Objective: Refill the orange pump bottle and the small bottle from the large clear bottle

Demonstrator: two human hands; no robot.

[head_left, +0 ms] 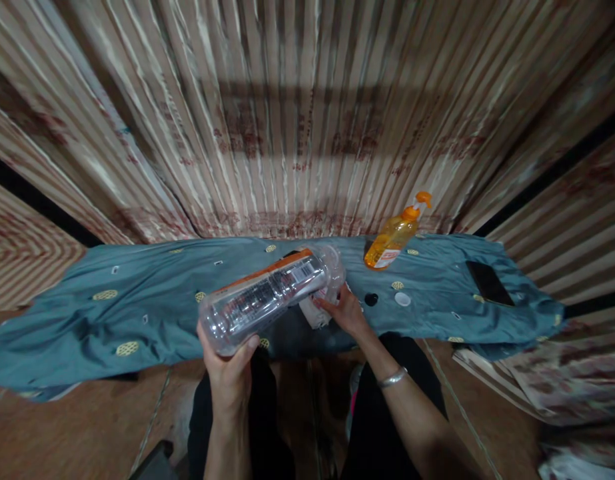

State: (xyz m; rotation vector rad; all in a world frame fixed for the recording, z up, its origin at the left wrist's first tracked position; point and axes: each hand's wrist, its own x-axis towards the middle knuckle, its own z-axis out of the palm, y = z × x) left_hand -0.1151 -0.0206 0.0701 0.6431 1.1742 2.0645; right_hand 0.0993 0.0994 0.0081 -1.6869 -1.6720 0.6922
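A large clear plastic bottle [267, 297] with an orange-edged, barcoded label lies at a slant above the table, its narrower end to the right and raised. My left hand [227, 363] is closed around its wide base. Near the other end, my right hand [347, 312] grips a white, soft-looking cloth or tissue [314, 317] below the bottle's shoulder. Part of this white thing is hidden behind the bottle. To the right of my right hand lie a small black cap [371, 299] and a white round lid [402, 299].
An orange pump bottle [390, 243] stands at the back right. Farther right lies a black phone [488, 283]. A teal patterned cloth [152, 300] covers the narrow table. Striped, printed sheeting [287, 133] rises behind it and at both sides.
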